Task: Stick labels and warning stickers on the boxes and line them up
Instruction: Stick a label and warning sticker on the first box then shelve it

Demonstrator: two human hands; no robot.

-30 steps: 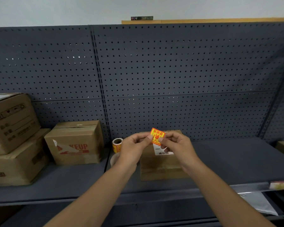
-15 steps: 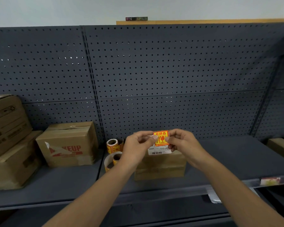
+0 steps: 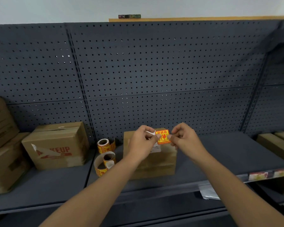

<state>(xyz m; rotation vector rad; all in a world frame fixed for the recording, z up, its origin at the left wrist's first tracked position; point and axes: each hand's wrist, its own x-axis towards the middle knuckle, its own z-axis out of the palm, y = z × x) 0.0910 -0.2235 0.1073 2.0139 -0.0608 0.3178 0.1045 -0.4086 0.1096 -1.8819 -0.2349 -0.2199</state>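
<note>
An orange and yellow warning sticker [image 3: 163,136] is held in front of the top of a small cardboard box [image 3: 156,164] standing on the grey shelf [image 3: 228,154]. My left hand [image 3: 142,141] pinches the sticker's left edge together with a strip of white backing paper [image 3: 150,133]. My right hand [image 3: 184,139] pinches the sticker's right edge. A white barcode label [image 3: 156,148] on the box front shows partly below the sticker. Two rolls of warning stickers [image 3: 105,154] lie just left of the box.
A box printed MAKEUP [image 3: 56,145] stands further left, and stacked larger boxes [image 3: 2,145] sit at the left edge. More boxes [image 3: 275,143] lie at the far right. A dark pegboard wall [image 3: 154,71] backs the shelf.
The view has shifted right, so the boxes sit further left in frame. Both hands have kept hold of the sticker, which is now upright, and the white backing shows peeled at its left.
</note>
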